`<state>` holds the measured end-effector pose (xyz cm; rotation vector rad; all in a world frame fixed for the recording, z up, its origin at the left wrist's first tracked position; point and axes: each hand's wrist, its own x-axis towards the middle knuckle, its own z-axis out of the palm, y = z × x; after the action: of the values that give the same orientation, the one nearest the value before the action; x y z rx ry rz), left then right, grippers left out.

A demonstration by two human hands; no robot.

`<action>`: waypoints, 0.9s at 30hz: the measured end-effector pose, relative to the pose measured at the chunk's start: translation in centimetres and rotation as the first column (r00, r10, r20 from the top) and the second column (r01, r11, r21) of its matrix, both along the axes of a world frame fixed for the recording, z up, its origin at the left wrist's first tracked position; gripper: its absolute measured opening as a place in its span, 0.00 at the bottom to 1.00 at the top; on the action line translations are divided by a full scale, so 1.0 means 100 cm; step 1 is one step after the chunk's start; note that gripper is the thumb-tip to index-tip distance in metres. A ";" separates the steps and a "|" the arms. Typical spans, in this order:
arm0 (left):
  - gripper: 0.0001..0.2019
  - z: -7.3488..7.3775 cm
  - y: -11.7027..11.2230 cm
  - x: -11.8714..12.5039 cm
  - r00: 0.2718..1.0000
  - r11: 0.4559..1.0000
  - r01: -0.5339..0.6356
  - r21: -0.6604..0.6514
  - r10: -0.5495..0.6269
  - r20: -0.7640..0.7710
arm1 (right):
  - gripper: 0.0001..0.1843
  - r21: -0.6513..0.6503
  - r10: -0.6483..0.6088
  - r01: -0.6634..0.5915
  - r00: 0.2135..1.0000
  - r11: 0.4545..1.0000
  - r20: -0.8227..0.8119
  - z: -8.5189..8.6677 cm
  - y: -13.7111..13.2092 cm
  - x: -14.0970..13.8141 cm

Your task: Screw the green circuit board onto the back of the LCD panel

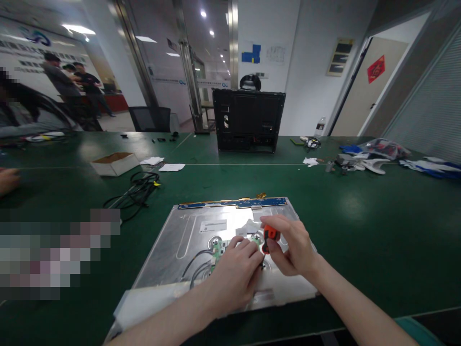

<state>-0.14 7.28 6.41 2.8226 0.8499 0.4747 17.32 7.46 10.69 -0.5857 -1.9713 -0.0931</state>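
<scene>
My right hand (pixel 295 250) is closed around a red-and-black screwdriver (pixel 270 234), whose shaft points down at the panel. My left hand (pixel 243 259) rests with curled fingers over a green circuit board (pixel 217 249), close beside the screwdriver's tip. Its thumb and whatever sits under its fingers are hidden. Beneath both hands lies a flat metal display panel (pixel 165 245) with a blue circuit strip (pixel 230 203) along its far edge. Dark cables (pixel 196 264) run from the green board toward a whitish sheet (pixel 151 300) at the panel's near edge.
A black monitor housing (pixel 248 120) stands at the back of the green table (pixel 360 230). To the left are a white open box (pixel 115 164) and coiled black cables (pixel 139 190). Bags and scraps (pixel 382 151) lie at right. Another person's hand (pixel 7 180) shows at the left edge.
</scene>
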 end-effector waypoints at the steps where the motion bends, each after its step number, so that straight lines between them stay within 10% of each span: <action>1: 0.08 0.000 0.000 0.000 1.000 1.000 0.001 -0.002 -0.001 -0.002 | 0.21 0.006 -0.009 0.009 1.000 1.000 -0.002 0.000 0.000 0.000; 27: 0.09 0.004 -0.002 0.001 1.000 1.000 -0.011 -0.016 0.010 -0.020 | 0.20 -0.001 0.017 -0.017 1.000 1.000 -0.003 0.002 -0.001 0.000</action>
<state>-0.07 7.13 6.83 2.8146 0.8687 0.4395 17.30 7.33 10.93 -0.5695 -1.9736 -0.0804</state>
